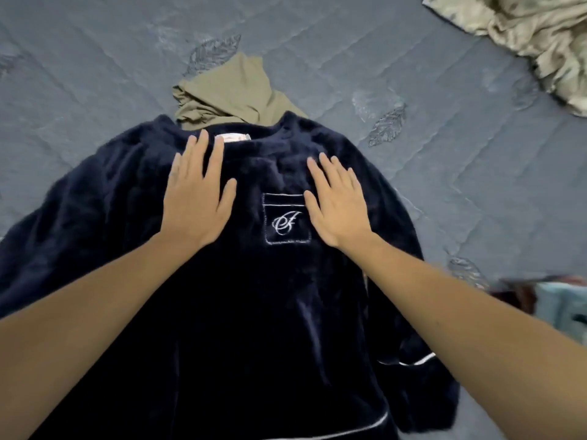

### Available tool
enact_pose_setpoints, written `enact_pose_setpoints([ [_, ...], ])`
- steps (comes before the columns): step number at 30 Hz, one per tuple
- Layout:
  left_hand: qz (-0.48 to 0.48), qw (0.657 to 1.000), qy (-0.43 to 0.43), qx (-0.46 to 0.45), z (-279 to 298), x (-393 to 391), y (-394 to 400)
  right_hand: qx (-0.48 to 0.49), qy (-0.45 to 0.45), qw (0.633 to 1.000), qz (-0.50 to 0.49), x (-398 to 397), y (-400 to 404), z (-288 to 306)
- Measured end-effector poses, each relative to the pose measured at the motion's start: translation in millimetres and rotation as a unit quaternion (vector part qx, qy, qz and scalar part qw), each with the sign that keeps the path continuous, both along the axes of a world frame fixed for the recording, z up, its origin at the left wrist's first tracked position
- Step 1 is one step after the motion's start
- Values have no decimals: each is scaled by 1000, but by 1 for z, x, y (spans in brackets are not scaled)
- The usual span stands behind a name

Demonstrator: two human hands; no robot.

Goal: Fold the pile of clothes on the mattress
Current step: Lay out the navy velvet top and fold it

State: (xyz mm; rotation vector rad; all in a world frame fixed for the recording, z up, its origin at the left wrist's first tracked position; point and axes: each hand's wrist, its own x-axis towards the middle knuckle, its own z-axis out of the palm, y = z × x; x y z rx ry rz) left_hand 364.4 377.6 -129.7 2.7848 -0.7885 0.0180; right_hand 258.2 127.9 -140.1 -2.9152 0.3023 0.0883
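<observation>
I saw an olive garment (228, 93) bunched on the mattress (444, 173) just beyond the navy fleece top (241, 312), a pale satin heap (524, 36) far right. My left hand (197, 201) and right hand (340, 211) pressed flat on the top's chest, fingers straight and spread, flanking its monogrammed pocket (286, 220).

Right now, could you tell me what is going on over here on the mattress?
A person is laying out a dark navy fleece top on the grey mattress. The left hand and the right hand rest flat, fingers straight, on its chest, either side of an embroidered pocket. No fold shows yet. An olive garment lies partly under the collar, and crumpled pale fabric sits at the far right.
</observation>
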Motion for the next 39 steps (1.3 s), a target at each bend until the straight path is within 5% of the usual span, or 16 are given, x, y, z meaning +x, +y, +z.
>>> enact_pose_setpoints([
  [6, -104, 985, 131, -37, 19, -143, -85, 29, 69, 993, -94, -132, -67, 17],
  [13, -99, 973, 207, 19, -6, -268, -159, 243, 52, 953, -174, -176, -96, 13],
  [20, 27, 968, 249, -31, 5, -305, -191, 523, 96, 798, -283, -179, -98, 33],
  [23, 89, 932, 336, -99, 13, -297, -199, 709, 132, 620, -310, -185, -103, 41],
  [24, 98, 918, 364, -126, 15, -293, -200, 726, 151, 590, -320, -187, -107, 45],
  [27, 129, 860, 447, -210, 18, -289, -195, 687, 204, 645, -264, -195, -116, 50],
  [30, 158, 766, 538, -315, 27, -296, -192, 628, 234, 708, -222, -204, -118, 54],
  [33, 160, 749, 548, -336, 35, -301, -195, 584, 229, 746, -223, -201, -119, 58],
  [36, 180, 720, 569, -354, 41, -304, -198, 567, 252, 753, -218, -198, -129, 64],
  [39, 233, 666, 562, -432, 53, -306, -205, 610, 310, 695, -221, -199, -155, 74],
])
